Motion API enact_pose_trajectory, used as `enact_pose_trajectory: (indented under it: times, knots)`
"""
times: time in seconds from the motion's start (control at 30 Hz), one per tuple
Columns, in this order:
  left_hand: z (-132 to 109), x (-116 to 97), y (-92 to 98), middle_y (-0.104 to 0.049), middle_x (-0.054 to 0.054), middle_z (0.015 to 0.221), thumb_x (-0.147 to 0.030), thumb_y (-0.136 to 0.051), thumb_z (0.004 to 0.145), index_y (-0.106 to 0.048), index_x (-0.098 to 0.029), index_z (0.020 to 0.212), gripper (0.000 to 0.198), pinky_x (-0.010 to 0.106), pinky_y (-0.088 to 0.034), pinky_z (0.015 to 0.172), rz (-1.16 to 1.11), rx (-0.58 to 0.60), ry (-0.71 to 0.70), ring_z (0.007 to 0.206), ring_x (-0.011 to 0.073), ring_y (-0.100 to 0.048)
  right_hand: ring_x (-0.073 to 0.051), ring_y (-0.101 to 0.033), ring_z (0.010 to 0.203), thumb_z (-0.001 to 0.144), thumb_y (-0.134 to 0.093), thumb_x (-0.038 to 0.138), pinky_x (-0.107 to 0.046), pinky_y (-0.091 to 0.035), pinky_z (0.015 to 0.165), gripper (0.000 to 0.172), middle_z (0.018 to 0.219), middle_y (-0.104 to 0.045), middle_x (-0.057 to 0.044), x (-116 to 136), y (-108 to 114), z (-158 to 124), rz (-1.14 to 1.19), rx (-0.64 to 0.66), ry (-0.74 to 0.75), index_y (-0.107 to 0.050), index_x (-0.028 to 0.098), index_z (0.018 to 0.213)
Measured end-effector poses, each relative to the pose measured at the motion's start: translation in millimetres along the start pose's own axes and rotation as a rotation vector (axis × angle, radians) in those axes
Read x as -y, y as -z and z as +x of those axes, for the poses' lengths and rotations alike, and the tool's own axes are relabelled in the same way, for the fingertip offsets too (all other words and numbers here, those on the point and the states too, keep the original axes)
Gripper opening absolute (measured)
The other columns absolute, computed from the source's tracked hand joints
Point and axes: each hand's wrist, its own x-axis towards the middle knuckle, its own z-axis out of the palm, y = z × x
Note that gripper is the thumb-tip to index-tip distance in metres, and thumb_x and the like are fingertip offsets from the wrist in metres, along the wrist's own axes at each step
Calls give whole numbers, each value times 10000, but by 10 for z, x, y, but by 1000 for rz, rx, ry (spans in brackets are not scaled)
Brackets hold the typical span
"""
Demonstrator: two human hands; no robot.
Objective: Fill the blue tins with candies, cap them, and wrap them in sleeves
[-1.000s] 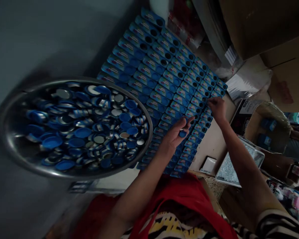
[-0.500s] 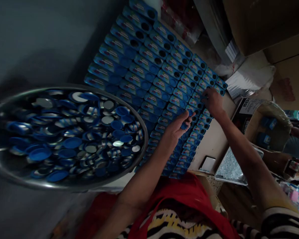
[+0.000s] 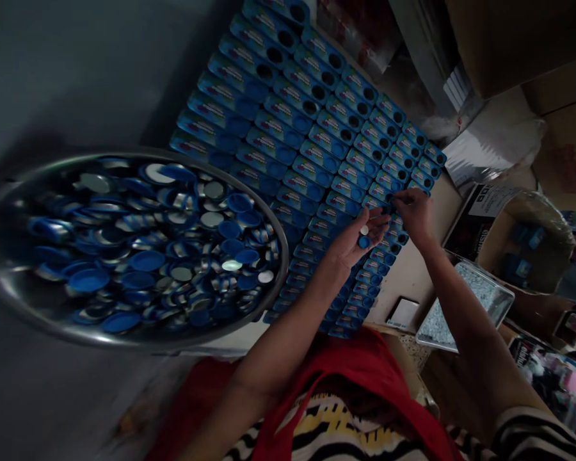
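Note:
Palm up, my left hand (image 3: 348, 246) cradles a few small round discs over the blue cards; a white disc (image 3: 364, 230) and a blue disc (image 3: 363, 242) show in it. My right hand (image 3: 416, 216) is just to the right, its thumb and fingers pinched together low over the cards. Whatever sits between those fingertips is too small and dark to name. Rows of blue printed cards (image 3: 320, 150) overlap across the table. Some have a dark round hole near one end, while others have a blue round disc there.
A large metal bowl (image 3: 284, 256) full of blue and silver round discs stands at left. On the right are a small scale (image 3: 404, 313), a metal tray (image 3: 502, 306) of pale granules and an open cardboard box (image 3: 489, 221). Plastic-wrapped stacks (image 3: 484, 150) lie behind.
My right hand has drawn back toward me and nearer to my left hand. The left hand's fingers have opened out, showing the discs in the palm. The whole view has shifted slightly.

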Motion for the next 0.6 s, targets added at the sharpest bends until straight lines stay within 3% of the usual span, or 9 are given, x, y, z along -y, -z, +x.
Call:
enact_pose_trajectory:
  times: [0.13, 0.23, 0.33, 0.47, 0.6]
  knots:
    - [-57, -177, -3, -819, 180, 1265, -557, -421, 1162, -740, -132, 1350, 564, 402, -646, 963, -56, 107, 18, 1175, 287, -790, -287, -716, 933, 818, -741, 252, -471, -579, 957, 28, 943, -784, -68, -49, -107, 338, -232, 67, -23, -727, 234, 834]
    - [-65, -267, 44, -810, 176, 1314, -631, -359, 1150, -710, -160, 1441, 656, 434, -638, 1008, -73, 165, 32, 1286, 323, -754, -317, -709, 954, 839, -802, 366, -501, -583, 943, 169, 884, -754, -64, -105, -109, 559, -297, 93, -45, -676, 255, 822]
    - [-75, -274, 101, -803, 179, 1336, -642, -358, 1145, -713, -156, 1445, 672, 415, -632, 1012, -65, 150, 7, 1330, 323, -730, -314, -704, 958, 900, -793, 470, -483, -582, 917, 251, 859, -737, -62, -45, 1, 630, -298, 60, 9, -662, 266, 833]
    - [-130, -203, 174, -820, 168, 1280, -622, -416, 1137, -742, -173, 1398, 613, 359, -630, 964, -18, 33, -27, 1307, 304, -738, -284, -714, 916, 997, -712, 456, -437, -568, 879, 212, 901, -755, -63, 299, 91, 194, -251, 25, 83, -702, 258, 922]
    - [-211, -124, 198, -832, 132, 1223, -705, -517, 1077, -725, -229, 1435, 631, 382, -638, 944, -20, -12, -50, 1246, 315, -760, -240, -727, 831, 973, -773, 453, -368, -572, 771, 228, 895, -783, -54, 582, -105, -526, -49, 212, 184, -727, 241, 903]
